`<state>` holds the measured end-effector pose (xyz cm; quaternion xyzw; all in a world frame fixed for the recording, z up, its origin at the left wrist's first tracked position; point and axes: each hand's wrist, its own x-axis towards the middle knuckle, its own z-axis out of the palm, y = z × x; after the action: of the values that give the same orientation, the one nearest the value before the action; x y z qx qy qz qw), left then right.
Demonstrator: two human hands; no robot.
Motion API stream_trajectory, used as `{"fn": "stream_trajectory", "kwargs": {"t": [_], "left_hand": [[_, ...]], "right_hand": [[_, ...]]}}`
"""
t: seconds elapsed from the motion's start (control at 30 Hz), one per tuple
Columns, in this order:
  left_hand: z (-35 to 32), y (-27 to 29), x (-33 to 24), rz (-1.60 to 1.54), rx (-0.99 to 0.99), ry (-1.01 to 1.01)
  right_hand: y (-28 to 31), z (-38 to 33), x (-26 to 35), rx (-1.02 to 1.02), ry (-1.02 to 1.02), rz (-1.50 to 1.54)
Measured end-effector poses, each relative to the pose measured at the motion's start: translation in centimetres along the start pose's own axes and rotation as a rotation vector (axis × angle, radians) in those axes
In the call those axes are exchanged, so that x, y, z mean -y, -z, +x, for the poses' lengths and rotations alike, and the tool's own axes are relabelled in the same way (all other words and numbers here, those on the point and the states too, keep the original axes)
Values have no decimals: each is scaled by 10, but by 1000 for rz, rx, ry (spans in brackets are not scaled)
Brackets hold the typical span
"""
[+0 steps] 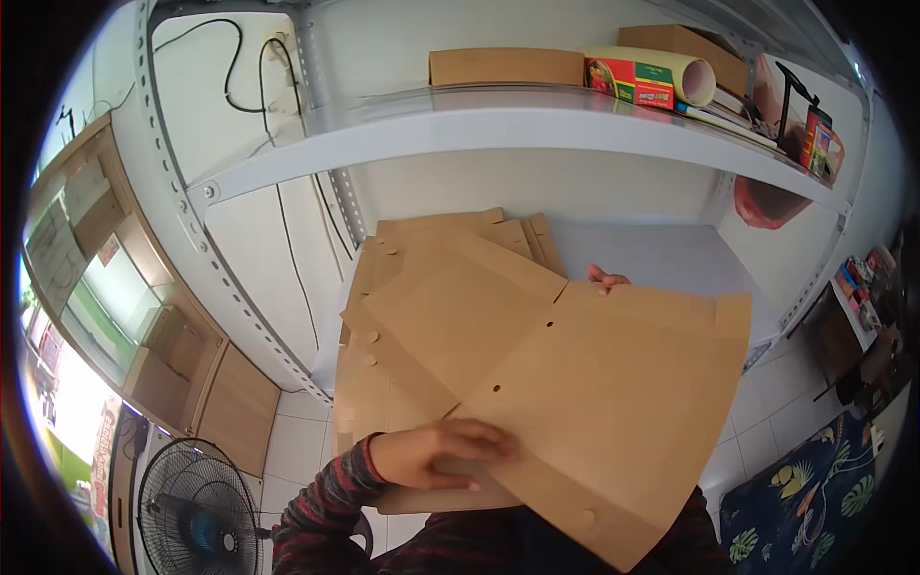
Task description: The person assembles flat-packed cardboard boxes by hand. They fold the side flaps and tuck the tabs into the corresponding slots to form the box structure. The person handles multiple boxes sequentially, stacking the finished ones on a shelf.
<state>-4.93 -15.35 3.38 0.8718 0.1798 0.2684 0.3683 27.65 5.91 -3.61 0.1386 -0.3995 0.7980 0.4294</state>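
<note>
A flat, die-cut cardboard box blank (613, 374) is tilted in front of me, its right part raised toward the viewer. Two small dark holes lie along its middle crease, and fold lines run near its edges. My left hand (446, 455) rests at its near edge by the crease, thumb and fingers apart. At the far edge my right hand (606, 280) grips the blank; only its fingertips show, the rest being behind the board. Under and beyond it lies a stack of similar cardboard blanks (383, 230) with small round tabs.
The stack lies on a grey shelf surface (632, 244). Above it runs a white metal shelf (537, 129) holding a cardboard box (506, 67), a red and green carton (631, 83) and a pale roll (695, 79). A black fan (199, 508) stands at lower left.
</note>
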Motion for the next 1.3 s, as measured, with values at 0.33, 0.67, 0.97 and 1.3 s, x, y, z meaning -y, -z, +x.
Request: {"fn": "stream_trajectory", "kwargs": {"t": [0.33,0.67,0.97,1.3], "left_hand": [[-57,95,115,792,-626,563],[-30,116,151,772,-476,928],[-19,135,148,850,-506,1077],[-46,143,34,159,-625,695]], "right_hand": [[-44,-77,-5,-567,337,47],[-148,-218,-26,-926,323,-137],[-174,-214,-10,-962,-37,-875],[-125,-163,64,-938,130,-1091]]}}
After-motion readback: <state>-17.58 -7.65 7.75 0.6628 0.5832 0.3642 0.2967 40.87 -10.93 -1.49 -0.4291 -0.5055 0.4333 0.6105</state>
